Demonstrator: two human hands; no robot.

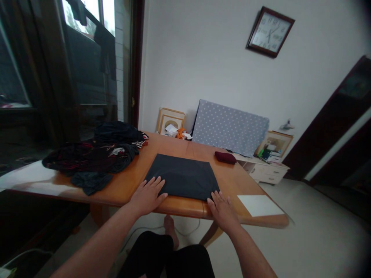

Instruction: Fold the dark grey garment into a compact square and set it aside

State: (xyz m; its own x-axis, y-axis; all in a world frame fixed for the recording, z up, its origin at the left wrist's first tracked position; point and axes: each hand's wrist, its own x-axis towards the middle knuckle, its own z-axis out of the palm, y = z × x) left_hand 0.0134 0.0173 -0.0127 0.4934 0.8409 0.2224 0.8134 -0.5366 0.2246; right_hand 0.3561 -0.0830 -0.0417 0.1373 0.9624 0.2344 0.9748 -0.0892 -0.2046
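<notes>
A dark, flat piece of folded cloth (pixel 182 175) lies on the wooden table (pixel 165 144) in front of me, close to its near edge. My left hand (pixel 147 196) rests with spread fingers on the cloth's near left corner. At the near right corner, my right hand (pixel 222 208) lies flat, its fingertips touching the cloth. Neither hand grips anything. Whether the cloth is a garment cannot be made out.
A heap of dark clothes (pixel 95 154) covers the table's left side. A folded maroon cloth (pixel 225 157) sits at the far right, and a white sheet (pixel 259 205) lies near the right edge. Beyond stand a polka-dot-covered panel (pixel 232 125) and a white cabinet (pixel 265 172).
</notes>
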